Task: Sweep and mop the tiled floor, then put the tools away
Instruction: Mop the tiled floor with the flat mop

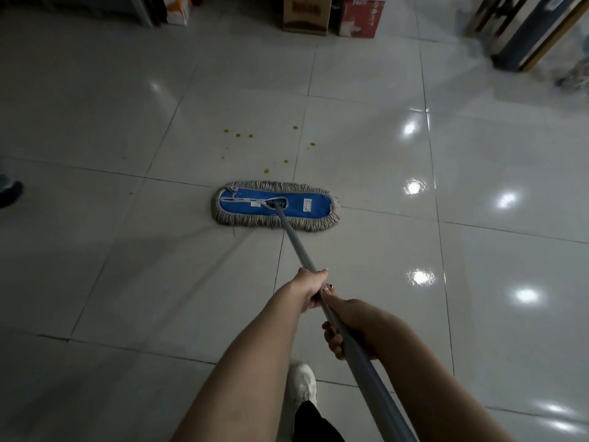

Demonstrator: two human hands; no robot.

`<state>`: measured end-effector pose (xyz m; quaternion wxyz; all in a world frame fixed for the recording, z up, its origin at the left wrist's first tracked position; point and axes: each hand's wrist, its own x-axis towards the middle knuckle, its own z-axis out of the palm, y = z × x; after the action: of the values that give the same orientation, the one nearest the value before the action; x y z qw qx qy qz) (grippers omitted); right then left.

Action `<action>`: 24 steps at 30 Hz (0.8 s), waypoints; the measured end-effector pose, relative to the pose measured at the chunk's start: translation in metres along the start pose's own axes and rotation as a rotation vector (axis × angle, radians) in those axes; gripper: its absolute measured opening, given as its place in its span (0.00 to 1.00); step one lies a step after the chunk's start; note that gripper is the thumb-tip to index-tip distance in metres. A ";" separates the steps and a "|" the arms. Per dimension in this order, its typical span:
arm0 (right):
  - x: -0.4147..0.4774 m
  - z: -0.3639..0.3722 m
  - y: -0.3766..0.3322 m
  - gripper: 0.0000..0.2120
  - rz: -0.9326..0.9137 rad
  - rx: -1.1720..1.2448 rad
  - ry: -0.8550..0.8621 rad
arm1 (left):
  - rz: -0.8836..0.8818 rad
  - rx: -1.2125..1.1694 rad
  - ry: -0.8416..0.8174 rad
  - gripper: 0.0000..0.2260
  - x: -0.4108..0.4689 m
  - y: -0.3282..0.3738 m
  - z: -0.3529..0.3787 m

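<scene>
A flat mop with a blue pad and grey fringe (pixel 306 207) lies flat on the pale glossy tiled floor (pixel 127 106) at mid-frame. Its grey metal handle (pixel 294 242) runs back toward me. My left hand (pixel 310 287) grips the handle higher along the shaft, and my right hand (pixel 345 327) holds it just behind, closer to my body. Several small orange-brown spots (pixel 237 134) dot the tiles just beyond the mop head.
Cardboard boxes (pixel 306 14) and a red box (pixel 361 15) stand along the far wall. Dark wood-edged furniture (pixel 529 33) leans at the upper right. Someone's dark shoe (pixel 9 193) shows at the left edge. My white shoe (pixel 302 382) is below my arms.
</scene>
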<state>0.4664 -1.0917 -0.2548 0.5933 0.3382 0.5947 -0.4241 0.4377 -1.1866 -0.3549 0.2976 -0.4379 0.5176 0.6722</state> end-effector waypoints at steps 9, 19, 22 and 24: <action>0.019 0.009 -0.137 0.27 0.008 -0.022 -0.021 | -0.002 -0.016 0.028 0.11 0.055 0.121 -0.031; 0.052 0.057 -0.326 0.29 -0.027 0.010 0.001 | 0.003 0.001 0.022 0.15 0.142 0.288 -0.106; 0.060 0.080 -0.393 0.28 -0.029 0.039 0.005 | -0.017 0.004 0.033 0.16 0.168 0.348 -0.136; 0.064 0.092 -0.429 0.28 -0.031 0.056 0.011 | -0.016 0.007 0.029 0.15 0.179 0.380 -0.151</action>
<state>0.1127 -1.3583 -0.2685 0.5735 0.3477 0.5912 -0.4480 0.0767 -1.4493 -0.3622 0.2969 -0.4507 0.5207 0.6615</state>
